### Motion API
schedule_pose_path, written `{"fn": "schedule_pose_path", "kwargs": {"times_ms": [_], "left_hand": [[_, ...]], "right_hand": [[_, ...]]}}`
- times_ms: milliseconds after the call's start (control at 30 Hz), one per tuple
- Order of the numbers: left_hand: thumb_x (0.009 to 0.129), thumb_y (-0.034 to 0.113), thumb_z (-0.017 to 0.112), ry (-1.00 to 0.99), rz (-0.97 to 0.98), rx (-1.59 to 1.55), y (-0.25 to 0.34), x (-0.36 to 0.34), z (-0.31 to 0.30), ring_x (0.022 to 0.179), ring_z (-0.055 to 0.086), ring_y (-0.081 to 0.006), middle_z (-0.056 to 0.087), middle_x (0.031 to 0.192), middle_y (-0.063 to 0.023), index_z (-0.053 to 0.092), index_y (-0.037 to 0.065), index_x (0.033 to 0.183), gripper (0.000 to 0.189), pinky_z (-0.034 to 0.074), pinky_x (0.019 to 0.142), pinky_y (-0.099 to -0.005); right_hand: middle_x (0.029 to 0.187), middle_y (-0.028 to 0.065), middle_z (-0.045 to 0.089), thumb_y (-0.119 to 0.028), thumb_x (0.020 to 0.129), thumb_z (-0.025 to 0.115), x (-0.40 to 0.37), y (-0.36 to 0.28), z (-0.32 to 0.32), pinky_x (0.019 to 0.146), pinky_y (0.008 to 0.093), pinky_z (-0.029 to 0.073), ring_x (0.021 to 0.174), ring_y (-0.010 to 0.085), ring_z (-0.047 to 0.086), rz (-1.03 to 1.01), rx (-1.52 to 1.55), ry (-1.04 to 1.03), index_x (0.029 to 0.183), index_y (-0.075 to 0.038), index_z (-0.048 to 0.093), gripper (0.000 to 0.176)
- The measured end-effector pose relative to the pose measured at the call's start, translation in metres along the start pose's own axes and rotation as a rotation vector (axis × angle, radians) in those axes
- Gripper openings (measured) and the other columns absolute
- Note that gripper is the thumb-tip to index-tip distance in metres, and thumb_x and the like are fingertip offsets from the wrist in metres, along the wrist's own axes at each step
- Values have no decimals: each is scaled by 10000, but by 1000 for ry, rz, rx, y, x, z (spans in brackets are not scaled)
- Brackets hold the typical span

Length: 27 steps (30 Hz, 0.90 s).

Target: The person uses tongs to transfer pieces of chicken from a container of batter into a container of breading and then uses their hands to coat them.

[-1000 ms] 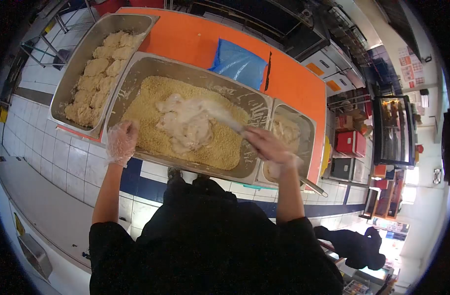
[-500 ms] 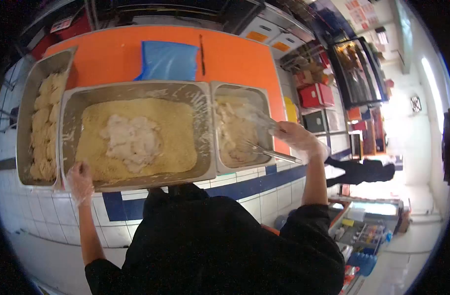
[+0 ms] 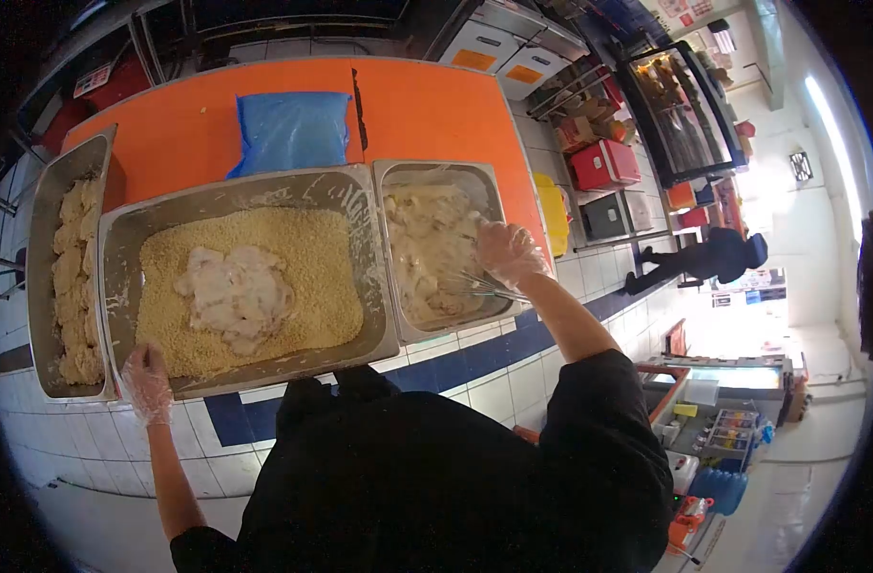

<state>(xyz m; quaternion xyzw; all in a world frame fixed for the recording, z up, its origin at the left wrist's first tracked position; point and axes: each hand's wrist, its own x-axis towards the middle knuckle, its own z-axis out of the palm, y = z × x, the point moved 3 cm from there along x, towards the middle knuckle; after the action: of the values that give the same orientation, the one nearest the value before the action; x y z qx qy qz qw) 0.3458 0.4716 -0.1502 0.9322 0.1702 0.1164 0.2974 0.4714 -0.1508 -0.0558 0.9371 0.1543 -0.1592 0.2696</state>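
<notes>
My left hand (image 3: 148, 382), in a clear glove, curls its fingers over the near left corner of a large metal pan (image 3: 387, 304). That pan holds yellowish crumbs (image 3: 322, 248), with a mound of pale, wet raw meat pieces (image 3: 236, 291) in the middle. On the right is a smaller metal pan (image 3: 440, 168) of pale batter-coated pieces (image 3: 419, 234). My gloved right hand (image 3: 510, 253) is over its right side, fingers bent down toward the batter; what they grip I cannot tell. A whisk (image 3: 479, 285) lies in the batter below this hand, its handle partly behind my wrist.
A narrow metal pan (image 3: 41, 277) on the left holds several coated pieces (image 3: 75, 267). A blue plastic bag (image 3: 293, 129) lies on the orange table (image 3: 427, 110) behind the pans. Farther right are a red cooler (image 3: 604, 165), a glass display case (image 3: 683, 115) and a person in dark clothes (image 3: 708, 256).
My right hand has moved left and inward, from beyond the small pan's right edge to over its batter. My left hand stays at the large pan's corner. The view has shifted slightly.
</notes>
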Motion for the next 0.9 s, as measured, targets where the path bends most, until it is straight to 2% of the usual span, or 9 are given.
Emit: {"fn": "schedule_pose_path", "kwargs": {"times_ms": [33, 100, 200, 300, 433, 500, 633, 833, 900], "left_hand": [[889, 166, 586, -67, -55, -2, -5, 2, 1, 807, 618, -326, 643, 850, -187, 638, -26, 905, 199, 477, 731, -402], [889, 161, 587, -57, -58, -25, -32, 5, 9, 790, 616, -328, 641, 838, -186, 638, -26, 906, 195, 475, 720, -397], [886, 150, 587, -39, -25, 61, -4, 2, 1, 759, 613, -329, 636, 811, -189, 633, -28, 907, 185, 473, 698, -389], [882, 136, 587, -29, -15, 115, 32, 0, -10, 734, 611, -328, 632, 790, -191, 627, -31, 903, 174, 470, 680, -382], [877, 124, 587, -47, -21, 39, 13, 1, -4, 704, 599, -316, 619, 769, -189, 618, -32, 881, 159, 459, 656, -385], [876, 124, 584, -12, 19, 49, 11, 0, -3, 688, 588, -308, 608, 756, -187, 612, -32, 869, 159, 451, 642, -385], [875, 121, 569, 22, 41, 93, 29, -1, -8, 654, 570, -297, 589, 727, -189, 599, -38, 847, 164, 432, 614, -392], [871, 125, 563, 95, 147, 176, 44, -4, -14, 643, 573, -313, 589, 715, -203, 607, -43, 848, 176, 427, 608, -404], [873, 133, 568, 54, 105, 129, 38, -3, -13, 646, 575, -317, 590, 714, -203, 609, -41, 847, 181, 430, 610, -405]], "right_hand": [[1020, 168, 639, -118, 856, 557, -4, -1, -17, 619, 371, 550, 863, 253, 671, -2, 1, 2, 1071, -49, 632, 237], [1096, 167, 631, -330, 915, 485, -18, 5, -58, 872, 457, 485, 1073, 326, 595, 257, 281, -257, 1267, -165, 476, 389], [1090, 155, 633, -339, 909, 500, -33, 10, -82, 864, 468, 493, 1032, 347, 611, -8, 307, -223, 1220, -144, 518, 368], [1092, 137, 639, -348, 910, 505, -28, 8, -59, 830, 461, 513, 956, 363, 637, -117, 246, -191, 1185, -138, 562, 350], [1029, 100, 658, -300, 911, 501, -22, -8, -30, 771, 455, 532, 897, 330, 660, -110, 115, -171, 1137, -142, 600, 294], [870, 141, 679, -120, 827, 597, -12, -25, -24, 640, 363, 561, 815, 262, 689, -178, -20, -4, 937, -60, 659, 139], [927, 124, 648, -233, 901, 491, -6, -46, -31, 738, 436, 544, 922, 244, 664, -25, 10, 12, 1095, -125, 620, 257], [872, 154, 653, -263, 884, 527, -9, -11, -22, 706, 426, 527, 865, 268, 660, -102, 144, -214, 911, -65, 650, 235], [795, 140, 642, -266, 887, 563, -29, 5, -51, 654, 387, 490, 746, 277, 620, -232, 300, 36, 876, -27, 647, 253]]}}
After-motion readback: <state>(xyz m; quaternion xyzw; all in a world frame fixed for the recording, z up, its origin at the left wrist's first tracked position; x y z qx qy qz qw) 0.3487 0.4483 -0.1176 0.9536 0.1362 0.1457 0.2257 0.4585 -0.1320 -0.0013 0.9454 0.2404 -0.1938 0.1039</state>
